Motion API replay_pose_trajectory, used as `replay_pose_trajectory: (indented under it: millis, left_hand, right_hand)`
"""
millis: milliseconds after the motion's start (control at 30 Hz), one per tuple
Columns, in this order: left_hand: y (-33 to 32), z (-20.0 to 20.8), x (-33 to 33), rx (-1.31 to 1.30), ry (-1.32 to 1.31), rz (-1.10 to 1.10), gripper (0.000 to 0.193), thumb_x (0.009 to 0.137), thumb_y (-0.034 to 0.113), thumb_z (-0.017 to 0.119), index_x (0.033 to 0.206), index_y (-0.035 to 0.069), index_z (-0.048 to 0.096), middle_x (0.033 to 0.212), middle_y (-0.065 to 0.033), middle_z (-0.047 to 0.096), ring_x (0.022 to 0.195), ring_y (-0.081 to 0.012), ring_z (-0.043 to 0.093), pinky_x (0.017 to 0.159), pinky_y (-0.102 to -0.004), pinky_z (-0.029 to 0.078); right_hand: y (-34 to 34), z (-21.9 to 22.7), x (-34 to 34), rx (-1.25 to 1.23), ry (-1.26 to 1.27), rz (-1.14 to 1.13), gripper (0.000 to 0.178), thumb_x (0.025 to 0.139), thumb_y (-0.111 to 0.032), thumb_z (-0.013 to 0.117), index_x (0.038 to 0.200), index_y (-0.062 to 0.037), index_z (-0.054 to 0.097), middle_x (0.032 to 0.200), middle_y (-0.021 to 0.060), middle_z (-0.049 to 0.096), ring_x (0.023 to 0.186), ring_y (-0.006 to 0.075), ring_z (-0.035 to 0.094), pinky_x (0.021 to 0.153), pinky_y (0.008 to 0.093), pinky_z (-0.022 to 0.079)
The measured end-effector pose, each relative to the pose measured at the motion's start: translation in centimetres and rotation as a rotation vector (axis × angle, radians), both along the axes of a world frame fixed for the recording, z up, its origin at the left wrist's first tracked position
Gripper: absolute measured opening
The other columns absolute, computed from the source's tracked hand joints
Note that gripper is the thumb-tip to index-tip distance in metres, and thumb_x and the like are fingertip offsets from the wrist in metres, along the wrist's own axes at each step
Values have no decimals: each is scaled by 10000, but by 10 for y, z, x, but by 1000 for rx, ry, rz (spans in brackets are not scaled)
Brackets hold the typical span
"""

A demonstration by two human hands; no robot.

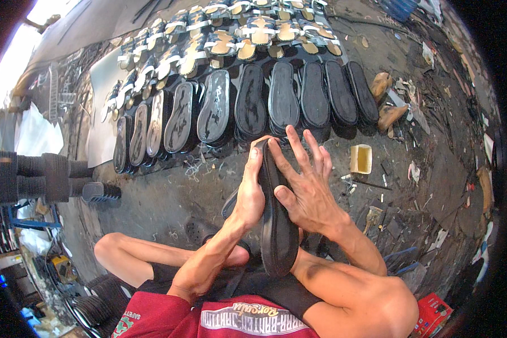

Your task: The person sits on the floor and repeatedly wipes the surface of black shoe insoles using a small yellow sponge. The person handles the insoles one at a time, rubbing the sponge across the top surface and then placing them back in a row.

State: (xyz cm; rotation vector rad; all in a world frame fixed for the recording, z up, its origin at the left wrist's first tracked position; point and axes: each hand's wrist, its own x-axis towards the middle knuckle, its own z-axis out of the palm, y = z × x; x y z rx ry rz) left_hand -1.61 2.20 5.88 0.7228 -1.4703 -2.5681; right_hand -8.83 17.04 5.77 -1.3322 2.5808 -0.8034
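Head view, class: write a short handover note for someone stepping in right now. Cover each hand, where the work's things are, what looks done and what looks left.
Left hand: grips the left edge of a black sandal sole, held upright over the lap.
Right hand: pressed flat against the sole's right side, fingers spread.
On the floor ahead: a row of black soles laid side by side; behind it, a row of strapped sandals. A small cream container sits to the right, and stacked soles lie at the left.
Done: many soles laid out, many sandals strapped.
Left: the sole in hand and the floor row carry no straps.
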Motion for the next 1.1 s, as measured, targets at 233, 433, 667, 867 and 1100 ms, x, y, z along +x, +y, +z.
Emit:
replay_pose_trajectory:
  millis: [233, 433, 667, 867, 1100]
  left_hand:
    - [-15, -3, 1, 313, -122, -16, 564, 1164, 529, 379, 1500, 118, 566, 1330, -59, 688, 1197, -166, 664, 1060, -337, 518]
    - [-28, -1, -3, 424, -81, -49, 531, 1139, 456, 458, 1338, 17, 679, 1204, -113, 758, 1062, -195, 736, 986, -367, 583]
    - [-50, -25, 5, 661, -150, -188, 519, 1126, 440, 458, 1337, 21, 680, 1162, -142, 787, 977, -252, 784, 866, -408, 653]
    - [-46, -17, 0, 627, -198, -221, 512, 1130, 430, 450, 1366, 27, 658, 1221, -136, 770, 997, -264, 782, 860, -464, 666]
    - [-40, -20, -1, 556, -257, -150, 509, 1141, 436, 426, 1391, 47, 637, 1250, -127, 746, 1066, -251, 760, 929, -434, 646]
  right_hand:
    - [2, 4, -7, 96, 74, 49, 696, 1111, -684, 295, 1721, -354, 337, 1828, 102, 155, 1634, 451, 157, 1264, 673, 102]
    - [7, 10, -16, 161, 119, 109, 646, 1120, -668, 292, 1703, -401, 362, 1826, 82, 163, 1631, 444, 161, 1261, 692, 112]
    - [19, 14, -25, 225, 168, 223, 637, 1107, -707, 268, 1678, -453, 391, 1823, 60, 183, 1635, 413, 170, 1263, 693, 124]
    - [23, 11, -27, 235, 206, 256, 645, 1091, -738, 262, 1665, -480, 401, 1817, 51, 201, 1642, 387, 173, 1274, 677, 124]
    - [25, 11, -23, 212, 196, 291, 626, 1093, -722, 308, 1666, -484, 398, 1817, 50, 197, 1641, 381, 174, 1273, 667, 120]
